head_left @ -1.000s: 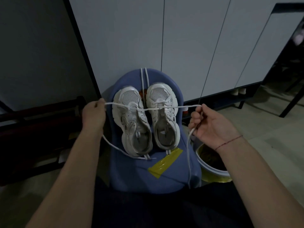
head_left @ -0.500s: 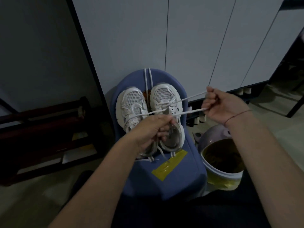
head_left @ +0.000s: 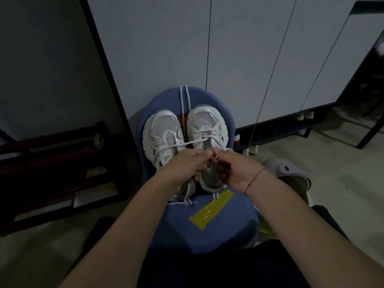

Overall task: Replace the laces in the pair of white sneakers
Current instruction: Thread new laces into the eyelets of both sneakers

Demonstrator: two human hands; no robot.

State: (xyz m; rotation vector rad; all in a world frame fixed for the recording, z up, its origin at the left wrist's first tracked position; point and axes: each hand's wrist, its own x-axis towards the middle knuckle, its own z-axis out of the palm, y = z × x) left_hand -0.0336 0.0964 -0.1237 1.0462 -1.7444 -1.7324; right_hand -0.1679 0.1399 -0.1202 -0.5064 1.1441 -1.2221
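Observation:
Two white sneakers stand side by side, toes away from me, on a blue stool [head_left: 218,223]: the left sneaker [head_left: 163,132] and the right sneaker [head_left: 205,123]. A white lace [head_left: 188,142] runs from the right sneaker's eyelets across to my hands. My left hand [head_left: 185,167] and my right hand [head_left: 232,169] meet over the shoes' openings, fingertips together, both pinching the lace. Where the lace ends lie is hidden by my fingers. A second pair of lace strands [head_left: 184,100] lies between the toes toward the stool's far edge.
A yellow tape strip [head_left: 211,210] is stuck on the stool's front. A bucket with a pale lid [head_left: 288,173] stands right of the stool. White cabinet doors [head_left: 228,48] rise behind. A dark wooden rack [head_left: 56,169] lies at left.
My right hand came in from the far right to meet my left hand over the shoes. The lace, earlier stretched wide between both hands, is now gathered at my fingertips.

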